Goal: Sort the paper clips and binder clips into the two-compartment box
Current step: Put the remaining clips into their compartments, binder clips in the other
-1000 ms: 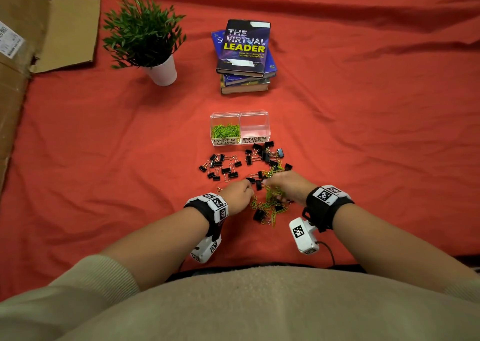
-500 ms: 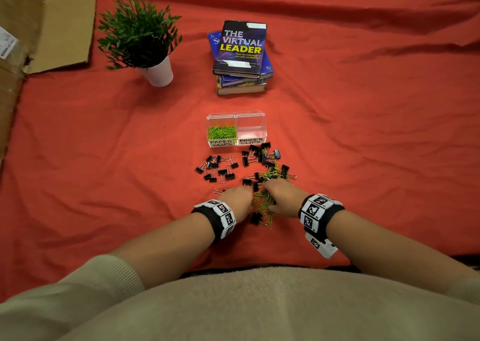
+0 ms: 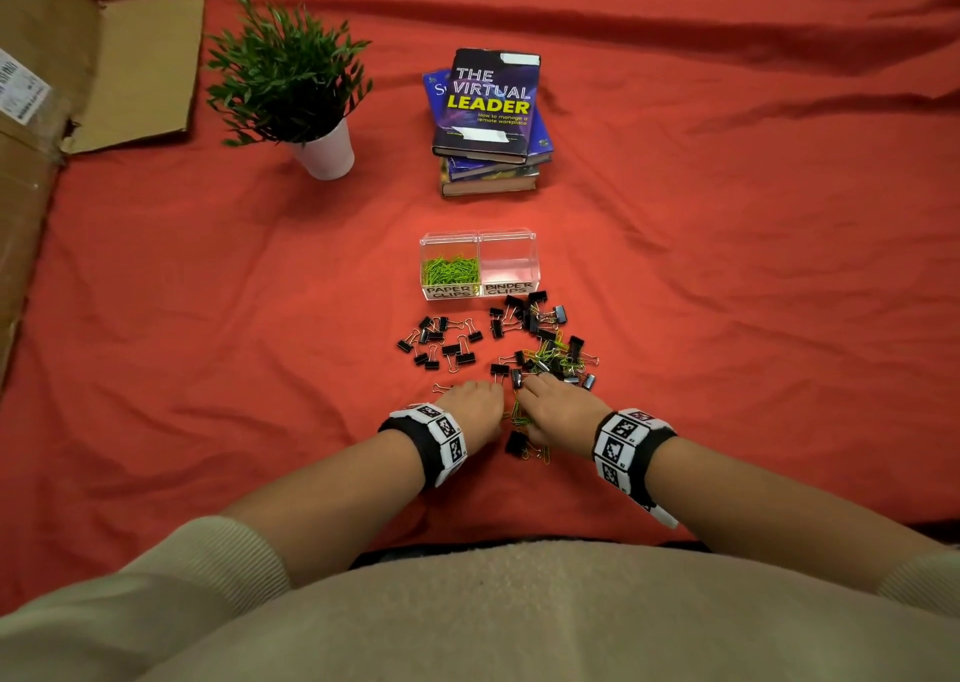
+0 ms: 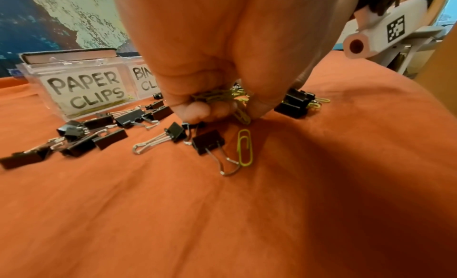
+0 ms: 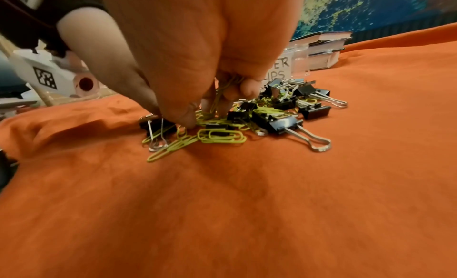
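A clear two-compartment box (image 3: 479, 239) stands mid-cloth; its left half, labelled PAPER CLIPS, holds green paper clips (image 3: 450, 270), and its right half, labelled BINDER CLIPS, looks empty. Black binder clips (image 3: 441, 343) lie scattered in front of it, and a mixed pile of binder clips and green paper clips (image 3: 556, 359) lies to the right. My left hand (image 3: 475, 403) holds a bunch of green paper clips (image 4: 217, 96) in curled fingers and pinches another at the cloth. My right hand (image 3: 550, 406) also holds green paper clips (image 5: 220, 98) while its fingertips dig into the pile.
A potted plant (image 3: 296, 89) and a stack of books (image 3: 491, 120) stand beyond the box. Cardboard (image 3: 78, 73) lies at the far left. A loose green paper clip (image 4: 245, 147) lies beside a binder clip near my left hand. Red cloth (image 3: 727, 266) covers the surface.
Both hands have drawn closer together over the near end of the pile and keep gathering paper clips. The right wrist has turned, hiding its camera under the arm.
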